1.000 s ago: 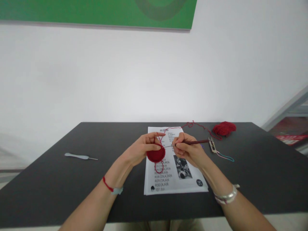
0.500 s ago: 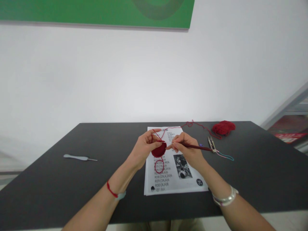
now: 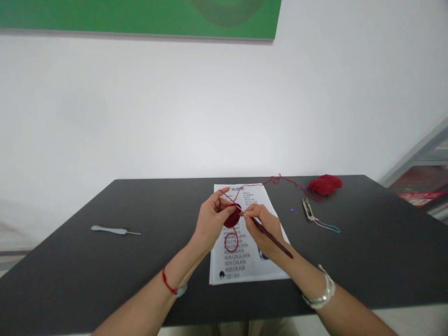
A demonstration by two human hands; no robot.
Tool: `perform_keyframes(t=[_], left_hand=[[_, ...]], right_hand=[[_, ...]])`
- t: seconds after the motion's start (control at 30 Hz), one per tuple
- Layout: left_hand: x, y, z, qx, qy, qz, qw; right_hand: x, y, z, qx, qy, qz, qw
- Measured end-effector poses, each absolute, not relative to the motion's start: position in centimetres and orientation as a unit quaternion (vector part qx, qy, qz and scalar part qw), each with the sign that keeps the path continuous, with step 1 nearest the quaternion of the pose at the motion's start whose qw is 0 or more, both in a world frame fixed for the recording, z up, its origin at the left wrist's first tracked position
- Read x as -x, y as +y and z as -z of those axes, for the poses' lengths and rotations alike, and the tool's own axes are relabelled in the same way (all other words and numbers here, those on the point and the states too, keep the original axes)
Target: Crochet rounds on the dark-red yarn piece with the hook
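Note:
Between the thumb and fingers of my left hand [image 3: 212, 213] is a small round piece of dark red crochet [image 3: 232, 218]. Red yarn runs over my raised left index finger, and a loop of yarn tail [image 3: 231, 242] hangs below the piece. My right hand [image 3: 265, 226] grips a crochet hook [image 3: 273, 238] with a dark brown handle. The hook's metal tip meets the top edge of the crochet, though fingers partly hide the stitch. Both hands are above a printed pattern sheet [image 3: 238, 270], whose photo is mostly covered by my right hand.
A red yarn ball [image 3: 325, 185] lies at the back right, its strand trailing to my hands. Near it are thread snips [image 3: 308, 209] with a coloured cord and a small purple stitch marker [image 3: 293, 211]. A grey-handled crochet hook [image 3: 115, 230] lies left on the black table [image 3: 105, 275].
My right hand has turned, swinging the hook's handle end down toward my wrist. The hook tip has moved left to the crochet's edge. The purple marker has come into clear view.

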State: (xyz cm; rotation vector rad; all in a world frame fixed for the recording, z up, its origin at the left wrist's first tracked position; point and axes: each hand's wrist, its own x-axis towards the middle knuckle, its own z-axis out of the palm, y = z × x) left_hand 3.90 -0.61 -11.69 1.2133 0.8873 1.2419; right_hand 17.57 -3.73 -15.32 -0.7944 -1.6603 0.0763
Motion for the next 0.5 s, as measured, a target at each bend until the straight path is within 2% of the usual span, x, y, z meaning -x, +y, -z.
perform_keyframes(t=[0.17,0.3,0.37,0.43,0.5], left_hand=[[-3.7,-0.6,11.8,-0.532,0.395,-0.503,0.556],[-2.8,0.1,11.5,-0.482,0.334,-0.374,0.718],[-2.6,0.4,11.5,-0.445,0.322,-0.351,0.759],[-2.8,0.5,11.6,-0.461,0.338,-0.400,0.716],[-3.0,0.5,11.9,-0.514,0.363,-0.469,0.619]], right_hand=[[-18.3,-2.9,15.8,0.309,-0.769,0.013,0.560],[-19.3,-2.7,15.1,0.246,-0.852,0.064,0.458],[-19.2,-2.9,14.7,0.255,-0.853,0.119,0.439],[-18.7,-3.2,14.6,0.289,-0.838,0.156,0.436],[-18.1,-3.4,14.5,0.310,-0.829,0.156,0.439]])
